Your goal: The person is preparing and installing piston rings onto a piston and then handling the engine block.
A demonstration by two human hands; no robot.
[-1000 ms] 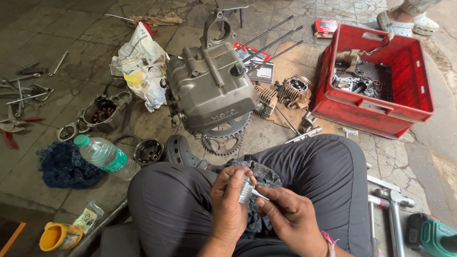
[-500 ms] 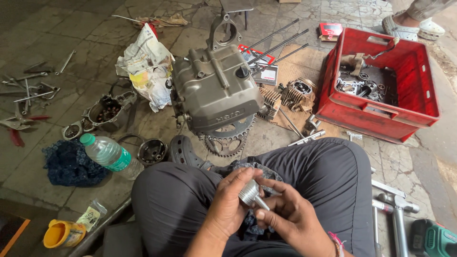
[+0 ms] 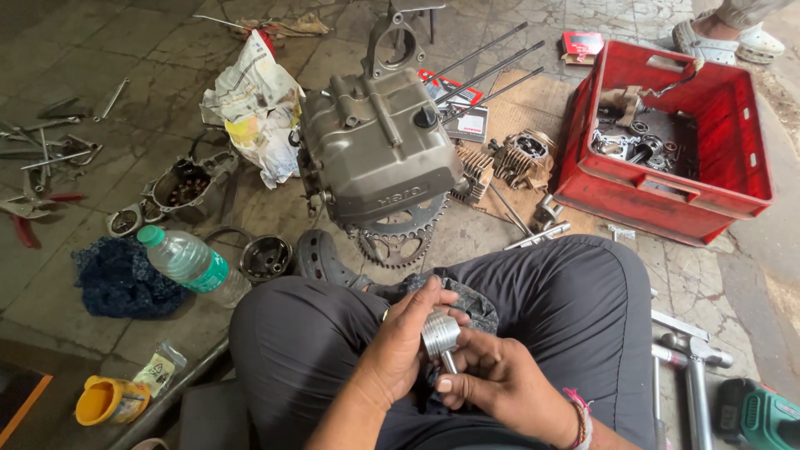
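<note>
I sit cross-legged in dark trousers. My left hand [image 3: 398,350] grips a small silver ribbed piston [image 3: 440,332] over my lap. My right hand [image 3: 500,379] pinches a thin metal part just below the piston and touches it. A dark rag [image 3: 467,302] lies on my lap under both hands. Straight ahead on the floor stands a grey engine block [image 3: 375,146] with a toothed sprocket [image 3: 400,242] at its near side.
A red crate [image 3: 667,196] of metal parts sits at right, with another person's sandalled feet [image 3: 721,37] behind it. A plastic water bottle [image 3: 190,265], blue cloth [image 3: 121,279], engine covers, hand tools [image 3: 42,162], long rods [image 3: 492,71], a cylinder head [image 3: 521,158] and a green power tool [image 3: 762,417] lie around.
Both hands have turned the piston between the fingers, and the view has shifted slightly. Everything on the floor stays where it was.
</note>
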